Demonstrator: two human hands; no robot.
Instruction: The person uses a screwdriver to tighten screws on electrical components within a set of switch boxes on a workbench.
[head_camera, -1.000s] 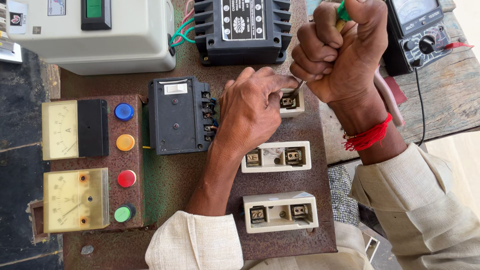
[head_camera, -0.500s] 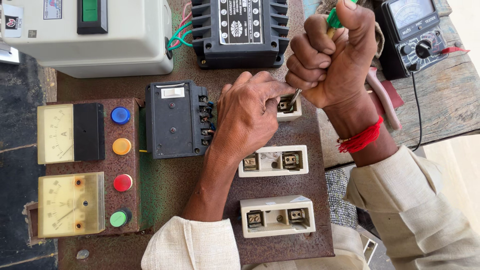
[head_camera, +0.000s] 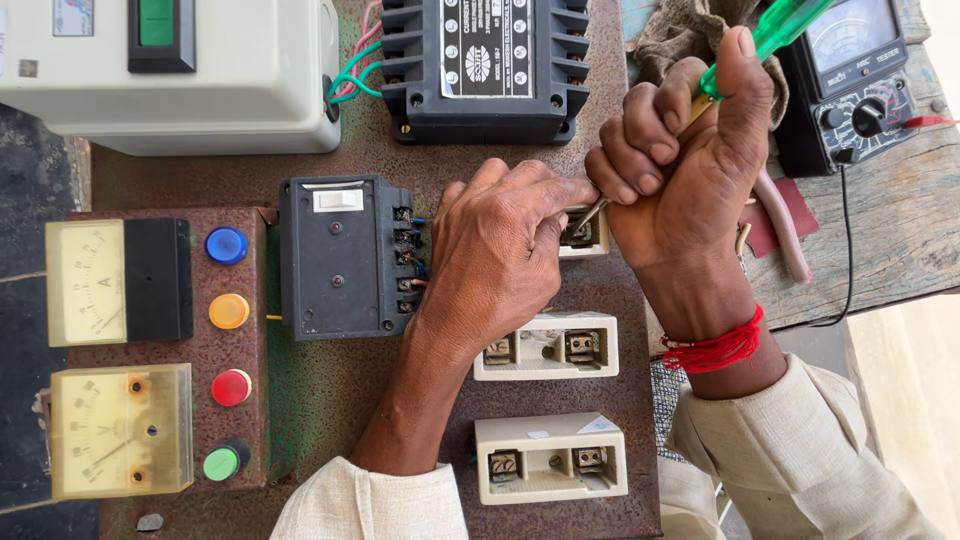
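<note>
head view: the right hand (head_camera: 690, 190) is fisted tight round a screwdriver (head_camera: 775, 35) with a clear green handle, thumb pressed up along it; the thin metal shaft slants down and left to the top fuse block (head_camera: 585, 232), a small white block mostly hidden under both hands. the left hand (head_camera: 500, 255) lies flat over that block, fingers curled in close at its terminal beside the blade tip; whether it pinches a wire there i cannot tell

two more white blocks sit nearer on the rusty panel (head_camera: 340, 400): the middle block (head_camera: 545, 347) and the near block (head_camera: 550, 457), both untouched. left of the hands is a black relay (head_camera: 335, 255) with wires at its side, then four coloured buttons (head_camera: 228, 355) and two meters (head_camera: 100, 360). far left a cream box (head_camera: 170, 70), far middle a black unit (head_camera: 485, 65), far right a tester (head_camera: 850, 85) on a wooden bench (head_camera: 900, 230), with pliers (head_camera: 785, 225) just right of the wrist

the screwdriver looks light and stiff, its smooth plastic handle likely slippery, so a full fist on the handle suits it; the block seems hard, brittle, and fixed to the panel
</note>
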